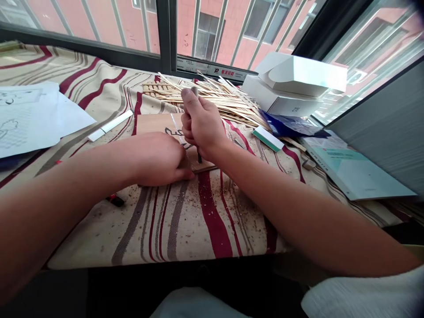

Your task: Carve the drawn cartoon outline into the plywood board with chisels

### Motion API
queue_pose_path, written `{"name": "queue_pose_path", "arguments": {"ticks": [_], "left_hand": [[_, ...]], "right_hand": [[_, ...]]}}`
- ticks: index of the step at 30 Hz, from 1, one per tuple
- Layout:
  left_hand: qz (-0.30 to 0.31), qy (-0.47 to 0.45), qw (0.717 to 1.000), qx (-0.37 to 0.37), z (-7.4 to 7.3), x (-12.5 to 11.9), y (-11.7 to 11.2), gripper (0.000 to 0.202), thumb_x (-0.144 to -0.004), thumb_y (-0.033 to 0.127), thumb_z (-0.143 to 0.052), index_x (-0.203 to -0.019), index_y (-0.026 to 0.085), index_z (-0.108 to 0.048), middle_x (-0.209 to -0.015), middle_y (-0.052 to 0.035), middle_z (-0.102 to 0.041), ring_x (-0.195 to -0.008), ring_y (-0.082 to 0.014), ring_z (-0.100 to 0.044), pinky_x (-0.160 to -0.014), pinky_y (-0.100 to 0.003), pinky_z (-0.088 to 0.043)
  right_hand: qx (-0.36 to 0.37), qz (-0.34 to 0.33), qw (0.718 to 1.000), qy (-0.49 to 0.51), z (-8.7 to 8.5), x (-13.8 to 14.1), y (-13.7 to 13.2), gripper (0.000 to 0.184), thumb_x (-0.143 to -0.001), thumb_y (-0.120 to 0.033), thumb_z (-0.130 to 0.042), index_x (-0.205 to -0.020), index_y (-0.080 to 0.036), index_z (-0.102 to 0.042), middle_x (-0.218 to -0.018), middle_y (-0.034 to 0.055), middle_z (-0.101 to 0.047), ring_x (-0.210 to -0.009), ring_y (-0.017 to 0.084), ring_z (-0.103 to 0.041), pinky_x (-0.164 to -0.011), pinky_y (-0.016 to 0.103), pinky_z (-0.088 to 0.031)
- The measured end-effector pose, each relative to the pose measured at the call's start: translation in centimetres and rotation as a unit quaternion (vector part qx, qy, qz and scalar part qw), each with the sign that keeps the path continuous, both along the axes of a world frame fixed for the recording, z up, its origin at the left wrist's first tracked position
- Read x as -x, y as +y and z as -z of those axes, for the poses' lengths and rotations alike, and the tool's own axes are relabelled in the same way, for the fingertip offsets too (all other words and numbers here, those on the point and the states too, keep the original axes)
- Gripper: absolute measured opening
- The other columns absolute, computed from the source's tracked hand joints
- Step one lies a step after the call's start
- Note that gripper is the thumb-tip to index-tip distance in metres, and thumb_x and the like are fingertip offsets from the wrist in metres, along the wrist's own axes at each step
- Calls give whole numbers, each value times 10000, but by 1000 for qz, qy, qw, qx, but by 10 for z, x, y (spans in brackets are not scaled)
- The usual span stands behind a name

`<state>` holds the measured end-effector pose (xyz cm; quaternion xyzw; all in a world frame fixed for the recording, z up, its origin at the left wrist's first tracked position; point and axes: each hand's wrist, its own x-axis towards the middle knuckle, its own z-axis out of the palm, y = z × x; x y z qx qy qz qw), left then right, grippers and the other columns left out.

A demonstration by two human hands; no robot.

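My right hand [203, 126] is closed in a fist round an upright carving tool [194, 91]. The round end of its handle pokes out above the thumb, and its dark shaft comes down below the fist onto a flat wooden board [150, 123]. Black outlines are marked on the board, partly covered by my hands. My left hand [162, 159] lies over the board's near left part and grips it at the edge, thumb towards me; most of its fingers are hidden. Wood crumbs are scattered on the striped cloth [185, 221] in front of the board.
Behind the board lies a heap of thin wooden sticks [228, 99]. White boxes [291, 84] and a book [361, 168] are at the right. A green-and-white box [267, 138] lies nearer. On the left are paper sheets [29, 115], a white marker [111, 126] and a black-and-red object [115, 200].
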<state>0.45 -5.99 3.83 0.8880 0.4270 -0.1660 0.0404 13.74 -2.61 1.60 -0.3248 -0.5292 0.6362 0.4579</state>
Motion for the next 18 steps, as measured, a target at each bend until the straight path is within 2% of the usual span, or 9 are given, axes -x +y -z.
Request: {"name": "queue_pose_path", "arguments": {"ticks": [4,6,9,10,12,15,18], "left_hand": [[14,-20,1000,4,-2,1,-1,416,-970,561,-526,-847,256,-782,-864,-94,-768,-826,-290,-676,-800,-398,-467],[14,-13,1000,0,-3,0,-1,428,-974,569,-517,-860,253,-782,-870,-96,-770,-844,-294,-683,-809,-399,-468],[7,13,1000,-3,-3,-1,-1,487,-976,602,-498,-841,226,-776,-871,-120,-763,-819,-299,-682,-800,-408,-470],[10,17,1000,-3,-2,-1,-1,496,-977,604,-491,-843,220,-775,-881,-126,-763,-817,-302,-681,-798,-411,-470],[18,11,1000,-4,-1,0,0,472,-975,589,-493,-880,224,-777,-922,-125,-770,-852,-310,-686,-805,-411,-468],[24,-3,1000,-1,0,4,1,451,-979,581,-486,-862,245,-763,-903,-104,-773,-860,-301,-689,-814,-400,-458],[21,-3,1000,-4,-1,7,1,526,-985,643,-468,-783,233,-728,-853,-110,-755,-795,-284,-676,-789,-400,-450]], "right_hand": [[8,-71,997,30,-4,-3,-3,556,-1000,-654,-630,-756,-272,-306,-545,-126,-244,-416,52,-192,-401,202,-156],[5,-48,998,35,-3,-3,-2,562,-991,-654,-645,-753,-273,-307,-534,-129,-245,-409,54,-201,-397,206,-155],[-5,39,998,51,5,-1,1,554,-980,-633,-676,-765,-277,-311,-528,-127,-273,-413,64,-243,-394,217,-182],[-2,47,997,53,7,-1,1,551,-982,-629,-676,-766,-277,-311,-527,-126,-281,-415,65,-247,-394,219,-185],[13,16,998,52,9,-1,-3,551,-997,-629,-654,-757,-275,-307,-519,-127,-277,-412,62,-224,-393,221,-165],[19,-33,997,70,0,-9,-13,544,-1039,-613,-593,-736,-268,-301,-503,-134,-240,-404,56,-159,-387,218,-117],[-3,-20,995,103,-15,-21,-17,562,-1047,-600,-589,-724,-270,-268,-506,-135,-203,-408,57,-121,-380,220,-98]]}}
